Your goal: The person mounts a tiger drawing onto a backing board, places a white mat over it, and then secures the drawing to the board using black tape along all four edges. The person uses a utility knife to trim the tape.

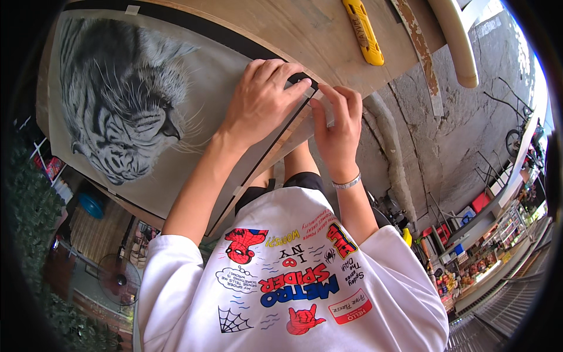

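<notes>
The tiger drawing lies on the table, left of the person. The left hand rests on one corner; the right hand bends just beside it, its grip unclear. Steady pressure should keep the corner square. Beyond the table edge is floor; open tabletop extends toward the yellow tool.

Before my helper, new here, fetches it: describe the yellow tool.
Find the wooden tabletop beyond the tiger picture. Near the tabletop's right side lies the yellow tool, a long bar. Bright yellow sets it apart from the peeling strip nearby.
</notes>
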Tool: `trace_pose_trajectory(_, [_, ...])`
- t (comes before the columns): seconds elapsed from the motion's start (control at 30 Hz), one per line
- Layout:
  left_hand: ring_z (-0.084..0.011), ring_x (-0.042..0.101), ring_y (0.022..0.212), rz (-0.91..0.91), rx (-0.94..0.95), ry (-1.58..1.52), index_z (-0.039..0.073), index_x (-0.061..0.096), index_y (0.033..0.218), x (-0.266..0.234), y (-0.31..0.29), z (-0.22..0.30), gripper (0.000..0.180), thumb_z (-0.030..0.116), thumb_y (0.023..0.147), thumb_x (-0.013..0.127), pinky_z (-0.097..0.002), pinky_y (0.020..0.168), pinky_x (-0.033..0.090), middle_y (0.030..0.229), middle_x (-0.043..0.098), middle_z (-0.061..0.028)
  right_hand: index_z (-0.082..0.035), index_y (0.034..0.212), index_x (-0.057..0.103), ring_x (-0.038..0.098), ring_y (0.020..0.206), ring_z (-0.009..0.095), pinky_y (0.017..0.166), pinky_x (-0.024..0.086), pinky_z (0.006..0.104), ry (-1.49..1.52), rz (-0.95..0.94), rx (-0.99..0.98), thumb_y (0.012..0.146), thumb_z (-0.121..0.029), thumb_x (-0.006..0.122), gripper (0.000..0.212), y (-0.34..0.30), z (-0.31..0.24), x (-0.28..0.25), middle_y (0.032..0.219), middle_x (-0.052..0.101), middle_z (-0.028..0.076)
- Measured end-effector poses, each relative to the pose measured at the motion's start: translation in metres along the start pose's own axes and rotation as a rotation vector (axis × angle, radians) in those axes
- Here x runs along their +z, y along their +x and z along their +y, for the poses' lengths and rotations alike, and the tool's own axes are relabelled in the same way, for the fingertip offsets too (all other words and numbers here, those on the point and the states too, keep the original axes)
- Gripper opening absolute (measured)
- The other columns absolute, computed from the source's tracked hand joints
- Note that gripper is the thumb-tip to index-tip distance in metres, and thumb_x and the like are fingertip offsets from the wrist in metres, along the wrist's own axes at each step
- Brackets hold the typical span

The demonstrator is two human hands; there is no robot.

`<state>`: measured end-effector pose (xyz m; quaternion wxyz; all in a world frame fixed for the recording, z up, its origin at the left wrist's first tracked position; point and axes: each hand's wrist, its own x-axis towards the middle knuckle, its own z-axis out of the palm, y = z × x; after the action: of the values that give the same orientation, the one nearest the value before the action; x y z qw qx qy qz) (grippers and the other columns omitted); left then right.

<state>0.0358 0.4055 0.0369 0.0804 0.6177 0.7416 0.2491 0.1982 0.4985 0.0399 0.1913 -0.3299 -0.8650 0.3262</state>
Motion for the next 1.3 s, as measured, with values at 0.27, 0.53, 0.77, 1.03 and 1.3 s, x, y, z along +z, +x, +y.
trace_pose_trajectory(0.27, [-0.0222, 0.061, 0.109, -0.154, -0.050, -0.035, 0.008, 0.069, 0.101, -0.009, 0.015, 0.006, 0.014, 0.014, 0.089, 0.065, -0.0371, 0.094, 0.048, 0.109, 0.064, -0.0051, -0.004, 0.116, 0.069, 0.065, 0.094, 0.032, 0.082, 0.055, 0.0394, 0.023, -0.017, 0.071, 0.087, -0.007, 0.079, 0.031, 0.003, -0.001, 0.005, 0.111, 0.063, 0.014])
trace_pose_trajectory(0.53, [-0.0247, 0.060, 0.105, -0.181, -0.002, -0.009, 0.008, 0.062, 0.097, -0.007, 0.027, 0.004, 0.008, 0.008, 0.089, 0.063, -0.0387, 0.091, 0.049, 0.105, 0.062, -0.0060, -0.001, 0.101, 0.069, 0.065, 0.090, 0.031, 0.080, 0.055, 0.0394, 0.058, -0.031, 0.122, 0.087, -0.004, 0.077, 0.017, 0.011, -0.002, 0.008, 0.105, 0.063, 0.014])
trace_pose_trajectory(0.77, [-0.0249, 0.061, 0.105, -0.177, 0.027, 0.031, 0.007, 0.061, 0.098, -0.009, 0.027, 0.005, 0.010, 0.010, 0.088, 0.060, -0.0375, 0.092, 0.052, 0.105, 0.063, -0.0072, 0.001, 0.096, 0.067, 0.062, 0.078, 0.025, 0.072, 0.051, 0.0339, 0.128, -0.126, 0.205, 0.088, 0.001, 0.074, 0.010, 0.021, -0.006, -0.004, 0.094, 0.062, 0.012])
trace_pose_trajectory(1.03, [-0.0244, 0.062, 0.106, -0.160, 0.027, -0.068, 0.006, 0.065, 0.100, -0.009, 0.024, -0.001, 0.013, 0.011, 0.088, 0.061, -0.0384, 0.094, 0.053, 0.105, 0.065, -0.0061, 0.001, 0.104, 0.069, 0.063, 0.072, 0.018, 0.068, 0.052, 0.0306, 0.431, -0.246, 0.451, 0.088, -0.002, 0.077, 0.018, 0.025, -0.007, -0.007, 0.085, 0.063, 0.009])
trace_pose_trajectory(1.3, [-0.0249, 0.061, 0.107, -0.116, 0.015, -0.057, 0.007, 0.066, 0.102, -0.006, 0.020, -0.003, 0.013, 0.013, 0.092, 0.060, -0.0389, 0.096, 0.051, 0.106, 0.065, -0.0061, 0.002, 0.096, 0.071, 0.064, 0.074, 0.021, 0.070, 0.052, 0.0320, 0.282, -0.258, 0.399, 0.090, -0.006, 0.077, 0.012, 0.023, -0.003, -0.002, 0.089, 0.062, 0.010])
